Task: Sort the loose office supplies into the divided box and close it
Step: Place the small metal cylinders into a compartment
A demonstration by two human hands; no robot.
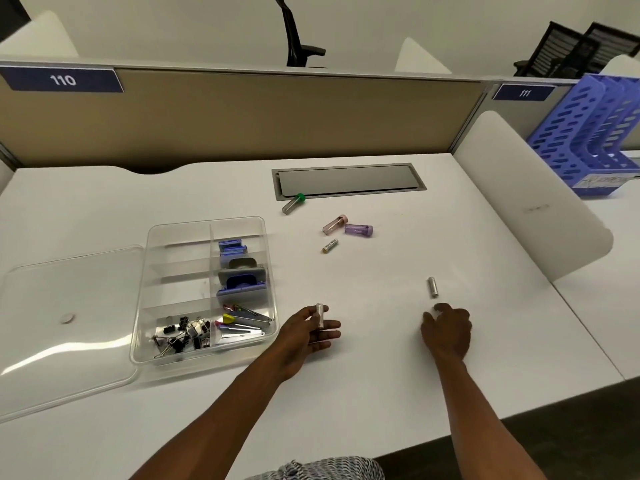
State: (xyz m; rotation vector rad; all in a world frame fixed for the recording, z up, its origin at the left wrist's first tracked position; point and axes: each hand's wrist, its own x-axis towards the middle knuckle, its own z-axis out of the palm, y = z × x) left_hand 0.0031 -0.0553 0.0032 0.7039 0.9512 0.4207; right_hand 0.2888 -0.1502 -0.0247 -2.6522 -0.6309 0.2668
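Note:
A clear divided box [152, 237] stands open on the white desk, holding binder clips [181, 336], coloured clips [242, 322], blue staple packs [231, 247] and a grey-blue stapler remover [242, 280]. Its clear lid [65, 323] lies flat to its left. My left hand [311, 336] holds a silver battery [319, 315] upright just right of the box. My right hand [446, 329] hovers with loosely curled fingers just below another silver battery [433, 286]. Farther back lie a yellow-tipped battery [330, 246], a pink tube [334, 224], a purple tube [359, 229] and a green-capped tube [293, 203].
A grey cable hatch [349, 180] is set into the desk at the back. A beige partition [242, 112] closes the far side. A white side divider [526, 195] stands on the right, with a blue file rack [595, 133] beyond it.

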